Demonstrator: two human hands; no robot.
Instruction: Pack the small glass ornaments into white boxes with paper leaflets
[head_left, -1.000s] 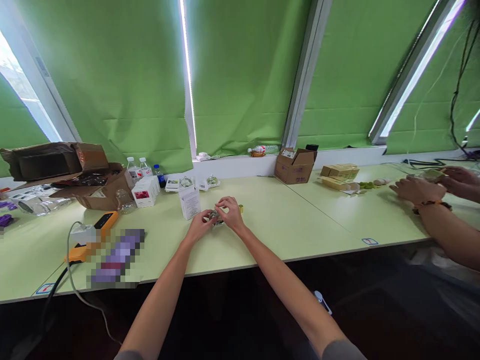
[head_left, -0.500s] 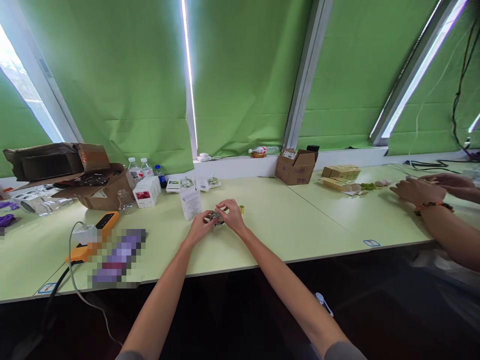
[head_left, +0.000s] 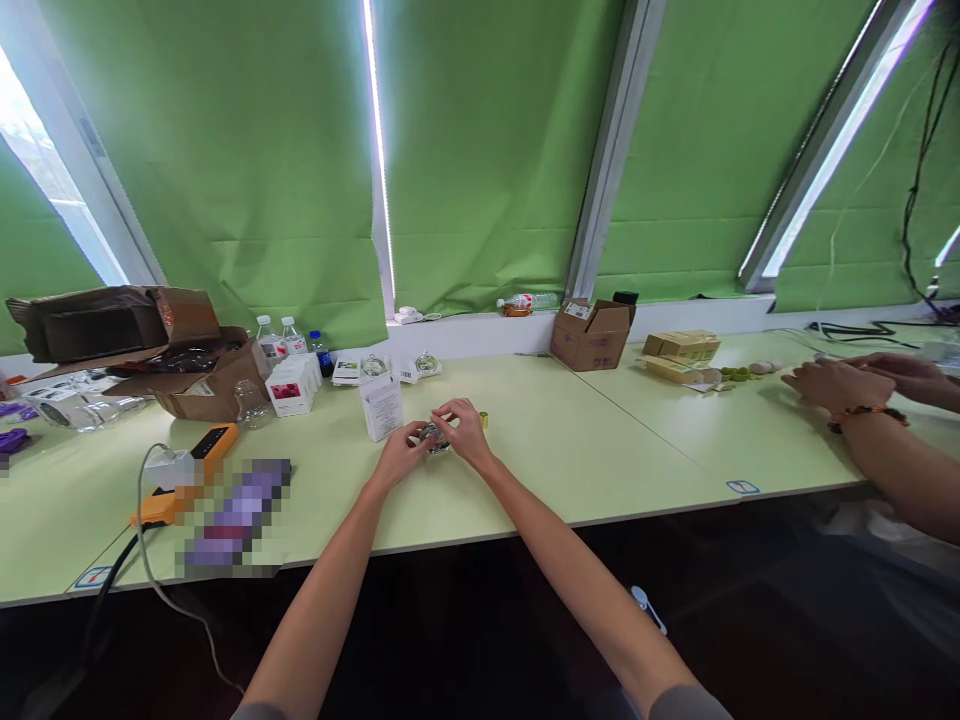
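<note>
Between my two hands, low over the table, is a small round shiny object (head_left: pixel 436 437), clear or silvery; fingers cover much of it and its exact kind is unclear. My left hand (head_left: pixel 403 450) grips it from the left side with thumb and fingers. From the right and above, my right hand (head_left: pixel 463 430) has its fingertips pinched together at its top. A small yellow-gold cylinder (head_left: pixel 484 420) stands just beyond my right hand, partly hidden. Behind my left hand is an upright white box (head_left: pixel 382 408) with printed text.
Similar round ornaments (head_left: pixel 426 363) lie on white cards at the back. Left are white boxes (head_left: pixel 291 384), bottles (head_left: pixel 320 354), an open carton (head_left: pixel 202 380), an orange power strip (head_left: pixel 214 450) and a blurred purple item (head_left: pixel 240 515). Another person's hands (head_left: pixel 844 385) work at the right.
My hands and the round object keep the same position and grip. At the right, the other person's hands have shifted very slightly.
</note>
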